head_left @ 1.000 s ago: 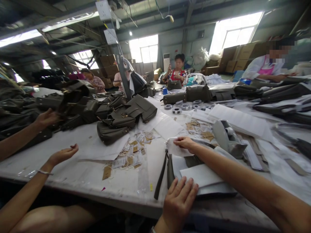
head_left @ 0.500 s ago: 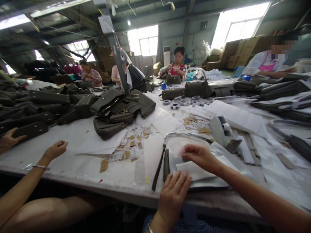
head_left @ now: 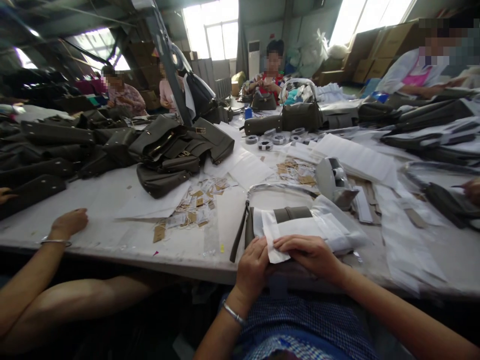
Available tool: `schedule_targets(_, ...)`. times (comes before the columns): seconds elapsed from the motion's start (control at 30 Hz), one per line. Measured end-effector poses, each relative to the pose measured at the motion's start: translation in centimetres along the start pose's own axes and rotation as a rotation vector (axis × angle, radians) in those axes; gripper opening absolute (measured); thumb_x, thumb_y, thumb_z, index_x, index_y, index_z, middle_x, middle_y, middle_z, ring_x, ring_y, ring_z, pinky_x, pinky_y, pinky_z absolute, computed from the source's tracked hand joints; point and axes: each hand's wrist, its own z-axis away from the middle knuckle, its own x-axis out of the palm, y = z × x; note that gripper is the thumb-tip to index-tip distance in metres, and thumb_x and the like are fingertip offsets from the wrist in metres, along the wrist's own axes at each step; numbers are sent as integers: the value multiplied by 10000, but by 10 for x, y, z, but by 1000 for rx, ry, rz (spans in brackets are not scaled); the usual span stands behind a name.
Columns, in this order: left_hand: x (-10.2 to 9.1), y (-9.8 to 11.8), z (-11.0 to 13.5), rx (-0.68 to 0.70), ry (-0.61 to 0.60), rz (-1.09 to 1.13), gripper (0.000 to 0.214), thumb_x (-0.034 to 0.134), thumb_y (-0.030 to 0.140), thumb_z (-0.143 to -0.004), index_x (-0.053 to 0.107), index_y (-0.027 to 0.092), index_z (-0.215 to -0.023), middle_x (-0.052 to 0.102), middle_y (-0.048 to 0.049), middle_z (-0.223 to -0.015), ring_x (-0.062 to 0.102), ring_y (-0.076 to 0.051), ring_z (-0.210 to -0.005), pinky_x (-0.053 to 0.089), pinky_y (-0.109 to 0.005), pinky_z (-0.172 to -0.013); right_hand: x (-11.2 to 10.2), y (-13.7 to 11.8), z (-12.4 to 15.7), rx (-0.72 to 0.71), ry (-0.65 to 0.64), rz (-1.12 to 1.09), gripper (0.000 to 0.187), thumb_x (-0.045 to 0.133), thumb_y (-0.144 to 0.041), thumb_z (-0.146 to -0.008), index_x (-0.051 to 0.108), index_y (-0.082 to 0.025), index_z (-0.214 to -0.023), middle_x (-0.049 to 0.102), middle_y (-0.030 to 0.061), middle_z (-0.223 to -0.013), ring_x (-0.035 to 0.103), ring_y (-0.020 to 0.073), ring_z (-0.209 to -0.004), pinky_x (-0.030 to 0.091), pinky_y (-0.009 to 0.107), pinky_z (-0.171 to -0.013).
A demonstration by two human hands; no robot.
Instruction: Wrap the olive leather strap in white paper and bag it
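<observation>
A dark grey handbag (head_left: 293,214) lies before me at the table's front edge, partly covered by white wrapping. Its handle (head_left: 275,188) arches behind it in clear film, and a dark strap (head_left: 240,232) hangs at its left side. A narrow piece of white paper (head_left: 276,249) stands over the bag's near side. My left hand (head_left: 252,265) is closed on the left edge of this paper. From the right, my right hand (head_left: 313,254) grips the same paper with bent fingers; the thumb is hidden.
Hang tags (head_left: 195,207) lie left of the bag. A tape dispenser (head_left: 332,180) stands behind it, with tape rolls (head_left: 265,144) farther back. Dark bags (head_left: 176,150) are piled at left. A co-worker's hand (head_left: 69,222) rests at the left; other people sit around the table.
My right hand has come down and toward me, onto the white paper, which now stands up between both hands. My left hand has gone from lying flat to gripping. A grey part of the bag now shows.
</observation>
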Motion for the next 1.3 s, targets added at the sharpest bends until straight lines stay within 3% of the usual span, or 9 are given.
schedule_targets(0.2,4,0,3,-92,-31,113,289,528,193,-931,588,181,-1213,705,-87,-1207,651,-206,-1156,521,-393,-1066,1,-1,8,-173,-41,67,173,530,-157,-988,686,-198,-1049,753,81,-1022,706,179,-1014,570,330,-962)
schedule_targets(0.37,4,1,6,-96,-9,121,484,508,79,-896,505,187,-1368,695,-74,-1229,636,-193,-1186,510,-375,-1080,3,0,15,-305,-81,201,196,491,-152,-1005,667,-187,-1085,751,87,-1072,683,175,-1089,527,353,-1024)
schedule_targets(0.57,4,0,8,-102,-10,71,519,507,34,-905,556,260,-1370,525,-90,-1467,564,-215,-1295,549,-353,-1031,6,4,23,-361,-91,245,240,497,-131,-998,670,-187,-1154,745,81,-1117,636,182,-1181,487,366,-1076)
schedule_targets(0.67,3,-1,7,-28,-39,77,505,488,29,-917,552,231,-1375,593,-62,-1409,516,-209,-1345,498,-394,-1106,4,3,28,-352,-111,266,252,508,-137,-995,659,-183,-1191,731,83,-1157,609,187,-1221,471,376,-1097)
schedule_targets(0.77,2,-2,5,-3,-60,68,474,486,57,-937,542,200,-1385,625,-59,-1372,531,-198,-1329,484,-398,-1123,0,-5,29,-274,-158,217,280,573,-264,-983,636,-158,-1235,717,115,-1175,606,229,-1227,482,419,-1090)
schedule_targets(0.87,2,-1,5,4,-57,51,427,497,110,-962,548,190,-1378,626,-64,-1371,535,-207,-1325,487,-411,-1118,1,-12,27,-166,-31,217,309,573,-297,-983,622,-185,-1267,713,108,-1181,646,230,-1162,502,429,-1068)
schedule_targets(0.97,4,-1,6,19,-44,38,430,491,138,-976,523,184,-1402,634,-71,-1360,540,-213,-1321,487,-416,-1117,10,-9,24,-66,58,410,408,605,-298,-970,566,-203,-1365,657,113,-1299,602,254,-1230,446,476,-1121)
schedule_targets(1.07,5,-3,7,27,-64,29,472,540,268,-976,486,173,-1435,636,-95,-1353,553,-235,-1308,493,-423,-1109,19,0,26,-25,8,587,521,585,-273,-980,454,-181,-1475,578,128,-1403,533,276,-1310,397,505,-1154)
schedule_targets(1.3,-12,-2,0,-25,-287,93,643,644,333,-912,404,180,-1488,531,-100,-1470,456,-254,-1391,419,-455,-1170,24,10,34,-70,-41,716,542,512,-197,-1012,356,-161,-1529,548,119,-1436,513,256,-1329,385,488,-1161)
